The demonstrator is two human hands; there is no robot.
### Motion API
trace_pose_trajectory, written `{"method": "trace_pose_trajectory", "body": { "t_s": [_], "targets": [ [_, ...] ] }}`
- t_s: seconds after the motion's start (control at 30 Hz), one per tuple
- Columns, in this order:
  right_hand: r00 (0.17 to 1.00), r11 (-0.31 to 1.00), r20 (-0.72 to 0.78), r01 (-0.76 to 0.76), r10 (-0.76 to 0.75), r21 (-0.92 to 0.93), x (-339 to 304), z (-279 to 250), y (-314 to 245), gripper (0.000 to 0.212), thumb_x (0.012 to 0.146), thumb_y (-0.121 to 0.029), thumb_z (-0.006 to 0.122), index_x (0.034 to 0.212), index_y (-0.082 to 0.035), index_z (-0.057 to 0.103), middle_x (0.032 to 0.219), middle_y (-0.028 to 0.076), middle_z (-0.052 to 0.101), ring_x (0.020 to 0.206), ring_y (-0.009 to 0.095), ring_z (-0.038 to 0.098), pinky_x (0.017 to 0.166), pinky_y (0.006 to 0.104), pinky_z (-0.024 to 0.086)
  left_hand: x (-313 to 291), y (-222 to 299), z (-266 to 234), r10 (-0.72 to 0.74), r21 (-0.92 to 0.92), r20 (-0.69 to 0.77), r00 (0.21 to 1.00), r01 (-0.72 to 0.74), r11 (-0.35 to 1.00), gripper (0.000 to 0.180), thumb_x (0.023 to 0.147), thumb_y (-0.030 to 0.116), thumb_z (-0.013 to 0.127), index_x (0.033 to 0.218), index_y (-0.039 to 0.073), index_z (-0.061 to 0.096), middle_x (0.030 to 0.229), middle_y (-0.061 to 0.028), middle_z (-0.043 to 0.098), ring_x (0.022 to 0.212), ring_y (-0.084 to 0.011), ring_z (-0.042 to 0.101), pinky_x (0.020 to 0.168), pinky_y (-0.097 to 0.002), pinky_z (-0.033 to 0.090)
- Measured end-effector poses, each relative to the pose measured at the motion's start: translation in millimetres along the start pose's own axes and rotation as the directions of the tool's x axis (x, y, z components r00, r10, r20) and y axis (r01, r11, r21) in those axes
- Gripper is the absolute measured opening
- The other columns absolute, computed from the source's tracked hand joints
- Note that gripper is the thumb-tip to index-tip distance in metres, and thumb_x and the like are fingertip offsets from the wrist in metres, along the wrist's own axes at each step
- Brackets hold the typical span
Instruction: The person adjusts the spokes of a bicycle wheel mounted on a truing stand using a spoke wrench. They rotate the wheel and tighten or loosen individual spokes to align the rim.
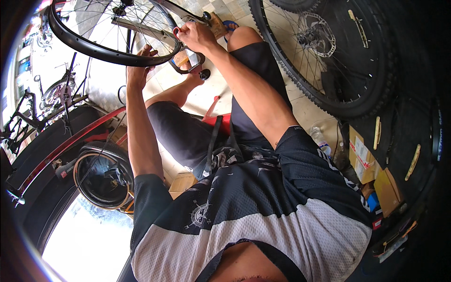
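A bare black bicycle wheel (98, 50) without a tyre is held in a metal truing stand (145, 29) at the upper left. My left hand (139, 70) is at the wheel's near edge, its fingers curled around the rim, which partly hides them. Farther right, my right hand (196, 36) is closed in a pinch on a small red spoke wrench (176, 31) beside the rim and the spokes. Below that hand, the stand's dark curved arm (181, 70) reaches around the rim; its round black knob (205, 74) sticks out.
A large wheel with a knobby tyre (300, 89) and a disc rotor (324, 35) lies at the right. Cardboard pieces (361, 155) and a plastic bottle (319, 137) lie below it. More wheels (104, 176), a red bar (70, 143) and bicycles (58, 96) stand at the left.
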State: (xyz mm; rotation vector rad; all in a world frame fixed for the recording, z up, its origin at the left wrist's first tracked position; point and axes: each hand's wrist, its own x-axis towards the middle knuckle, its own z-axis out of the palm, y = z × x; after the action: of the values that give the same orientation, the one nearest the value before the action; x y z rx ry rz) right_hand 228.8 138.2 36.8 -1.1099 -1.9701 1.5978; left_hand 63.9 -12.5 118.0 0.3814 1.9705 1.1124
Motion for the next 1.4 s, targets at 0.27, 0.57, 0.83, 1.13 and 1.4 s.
{"method": "trace_pose_trajectory", "body": {
  "t_s": [0.27, 0.57, 0.83, 1.13, 1.4],
  "targets": [
    [0.998, 0.999, 0.045, -0.045, 0.045, 0.011, 1.9, -3.0, -3.6, 0.03, 0.086, -0.037, 0.065, 0.094, -0.009, 0.073, 0.091, 0.012, 0.074, 0.086, 0.031, 0.071, 0.079, 0.0417, 0.055, 30.5, -36.2, 6.3, -0.118, 0.02, 0.034, 0.992, 0.118, 0.993, 0.047, 0.089, 0.043, 0.073, 0.115, 0.005, 0.064, 0.104, -0.006, 0.071, 0.075, -0.0099, 0.06, 0.062, -0.025, 0.044],
    [1.0, 1.0, -0.003, 0.001, -0.001, 0.013, 4.6, -4.0, -2.4, 0.033, 0.084, -0.037, 0.068, 0.09, -0.005, 0.072, 0.082, 0.013, 0.073, 0.078, 0.03, 0.07, 0.074, 0.0391, 0.054, 46.0, -69.9, 16.9, -0.118, -0.12, 0.089, 0.989, 0.128, 0.985, 0.068, 0.097, 0.066, 0.038, 0.131, 0.01, 0.058, 0.126, -0.0071, 0.066, 0.113, -0.0145, 0.056, 0.09, -0.0383, 0.034],
    [1.0, 1.0, 0.013, 0.003, -0.004, 0.009, 3.5, -3.2, -0.6, 0.034, 0.083, -0.036, 0.069, 0.093, -0.004, 0.071, 0.085, 0.015, 0.073, 0.08, 0.03, 0.07, 0.075, 0.0383, 0.054, 44.4, -63.0, 22.4, -0.172, -0.191, 0.145, 0.974, 0.198, 0.961, 0.074, 0.099, 0.068, 0.022, 0.134, 0.013, 0.057, 0.133, -0.0044, 0.063, 0.114, -0.0156, 0.055, 0.093, -0.0381, 0.031],
    [1.0, 1.0, 0.028, -0.003, 0.002, 0.015, 3.8, 0.1, 3.5, 0.032, 0.082, -0.035, 0.069, 0.092, -0.005, 0.071, 0.085, 0.013, 0.073, 0.079, 0.029, 0.071, 0.074, 0.038, 0.054, 44.4, -66.3, 18.6, -0.125, -0.157, 0.071, 0.99, 0.134, 0.978, 0.082, 0.094, 0.076, 0.033, 0.132, 0.008, 0.056, 0.125, -0.0122, 0.066, 0.109, -0.019, 0.057, 0.089, -0.04, 0.033],
    [0.999, 1.0, 0.039, -0.005, 0.006, -0.018, 2.6, -0.1, 1.6, 0.032, 0.083, -0.035, 0.068, 0.092, -0.004, 0.071, 0.086, 0.012, 0.073, 0.08, 0.028, 0.071, 0.074, 0.0379, 0.054, 11.7, -41.3, 8.9, -0.087, -0.082, 0.006, 0.996, 0.087, 0.993, 0.072, 0.1, 0.066, 0.028, 0.128, 0.006, 0.056, 0.123, -0.0129, 0.068, 0.117, -0.0204, 0.056, 0.1, -0.0391, 0.033]
  ]
}}
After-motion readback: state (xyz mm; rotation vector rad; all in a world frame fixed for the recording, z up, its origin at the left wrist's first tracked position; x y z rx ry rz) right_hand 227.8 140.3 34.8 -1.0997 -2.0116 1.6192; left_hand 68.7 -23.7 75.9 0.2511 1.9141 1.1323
